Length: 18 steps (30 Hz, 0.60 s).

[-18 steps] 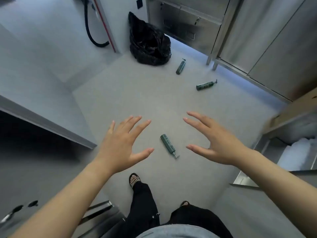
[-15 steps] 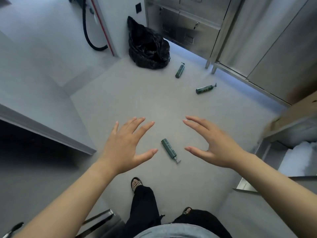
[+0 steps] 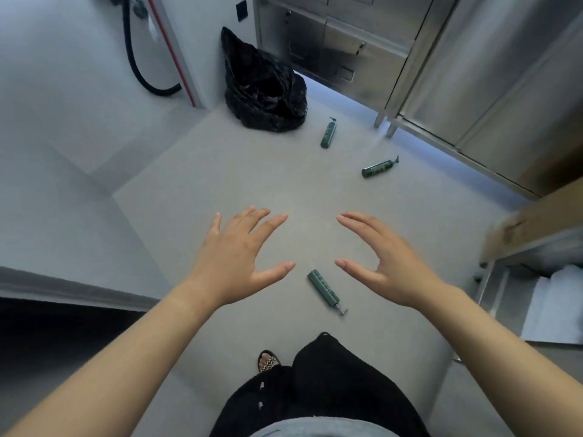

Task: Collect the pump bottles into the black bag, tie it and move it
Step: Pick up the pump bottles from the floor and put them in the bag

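Since the earlier pictures the view has tipped down a little and the person has stepped forward, so the bottles and bag sit lower in the picture, while both hands remain spread. Nearest, the left hand (image 3: 235, 260) and right hand (image 3: 389, 264) hover above the pale grey floor (image 3: 202, 178), fingers splayed and holding nothing. Between them in the picture, lying on the floor with its pump head pointing toward the person's feet, is the closest dark green cylindrical plastic pump bottle (image 3: 325, 290). Farther off, a second green pump bottle (image 3: 378, 168) lies near the stainless steel cabinets (image 3: 473, 74), and a third green pump bottle (image 3: 328, 134) lies just beside the crumpled black plastic bag (image 3: 265, 89), which slumps in the corner, its mouth apparently untied. The task looks barely begun: all three visible bottles lie outside the bag, so collecting, tying and moving all remain.
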Motion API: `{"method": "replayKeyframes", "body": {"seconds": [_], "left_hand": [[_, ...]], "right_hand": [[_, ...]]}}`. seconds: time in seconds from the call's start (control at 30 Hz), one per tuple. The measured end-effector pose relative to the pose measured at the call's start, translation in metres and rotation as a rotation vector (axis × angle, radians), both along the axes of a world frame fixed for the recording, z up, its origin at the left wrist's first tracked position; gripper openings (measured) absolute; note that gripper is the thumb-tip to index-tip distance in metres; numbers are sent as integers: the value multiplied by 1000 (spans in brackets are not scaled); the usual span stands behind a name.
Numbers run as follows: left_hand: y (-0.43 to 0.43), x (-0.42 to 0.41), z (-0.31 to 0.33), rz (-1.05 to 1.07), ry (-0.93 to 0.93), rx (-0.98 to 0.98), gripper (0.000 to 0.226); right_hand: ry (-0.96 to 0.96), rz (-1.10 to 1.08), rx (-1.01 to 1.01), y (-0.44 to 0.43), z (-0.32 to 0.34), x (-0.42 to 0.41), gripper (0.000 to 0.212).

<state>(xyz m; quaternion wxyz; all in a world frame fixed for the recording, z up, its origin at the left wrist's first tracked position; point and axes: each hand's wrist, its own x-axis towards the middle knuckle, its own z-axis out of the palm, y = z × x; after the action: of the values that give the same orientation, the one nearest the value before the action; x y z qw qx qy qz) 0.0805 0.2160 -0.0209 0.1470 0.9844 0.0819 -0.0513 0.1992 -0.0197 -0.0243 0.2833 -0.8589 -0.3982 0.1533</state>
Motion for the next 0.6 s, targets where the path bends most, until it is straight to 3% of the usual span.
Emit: {"method": "replayKeyframes", "body": {"seconds": [0.6], "left_hand": [[63,257,16,-366,42,87,84]], "right_hand": [[35,-286,-110,34,3,176,74]]}}
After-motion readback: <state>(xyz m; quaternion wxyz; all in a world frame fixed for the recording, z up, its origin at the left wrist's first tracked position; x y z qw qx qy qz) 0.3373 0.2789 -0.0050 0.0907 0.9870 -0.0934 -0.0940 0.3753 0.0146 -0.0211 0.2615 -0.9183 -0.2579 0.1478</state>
